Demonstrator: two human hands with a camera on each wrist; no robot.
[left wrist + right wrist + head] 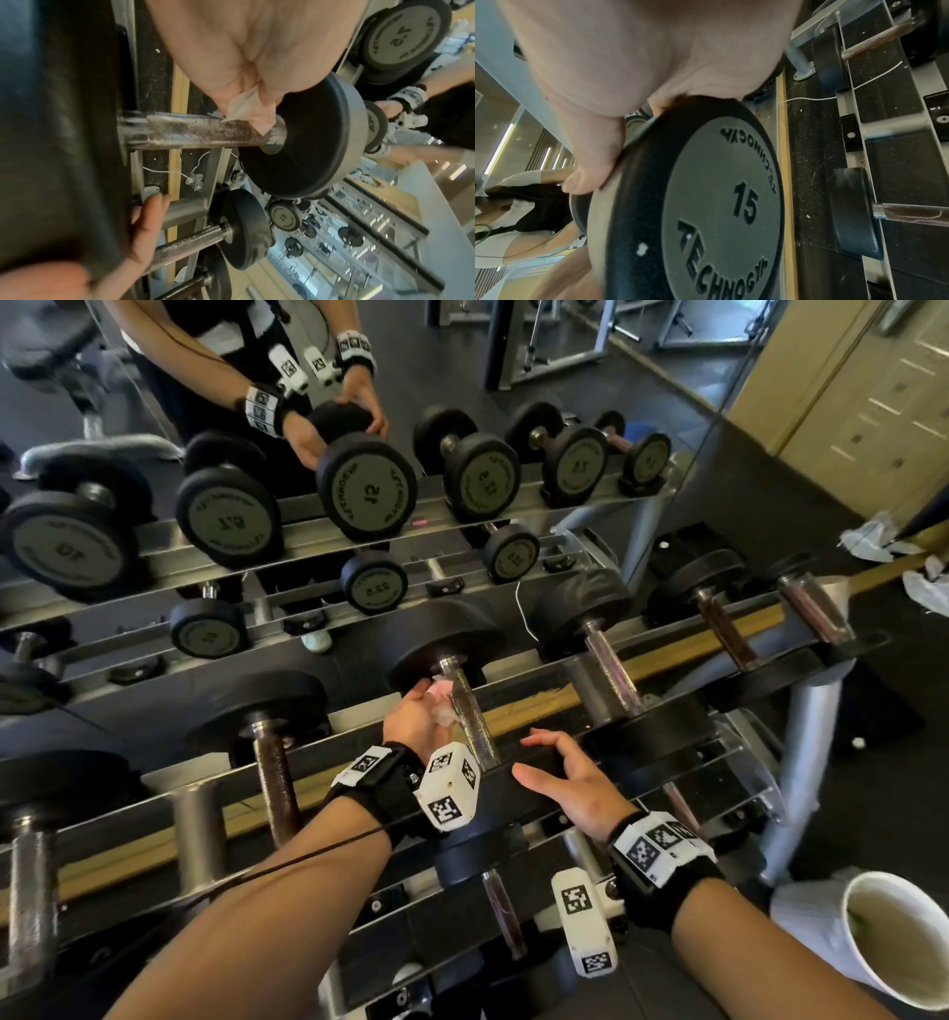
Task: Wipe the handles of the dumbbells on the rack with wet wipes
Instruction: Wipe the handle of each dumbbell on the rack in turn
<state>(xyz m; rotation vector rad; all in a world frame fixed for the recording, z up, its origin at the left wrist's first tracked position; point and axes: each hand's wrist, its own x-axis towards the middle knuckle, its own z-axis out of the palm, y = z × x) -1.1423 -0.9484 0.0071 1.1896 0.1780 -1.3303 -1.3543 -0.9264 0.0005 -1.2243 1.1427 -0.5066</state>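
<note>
Left hand [418, 719] pinching a crumpled wet wipe [244, 105] against the far end of a dumbbell handle [470, 716], just beside the far weight head [441, 639]. Right hand [570, 783], fingers spread, resting over the rim of the near head marked 15 [706, 203]. The dumbbell lies on the rack [667, 654], between neighbouring dumbbells.

A wall mirror [154, 454] ran behind the equipment, reflecting dark speckled gym flooring [642, 397] and the pale metal frames of weight machines [560, 346]. A tan panelled wall [873, 403] stood to the right above black rubber floor [883, 788], where a white bin [842, 963] and crumpled white plastic [868, 539] lay
</note>
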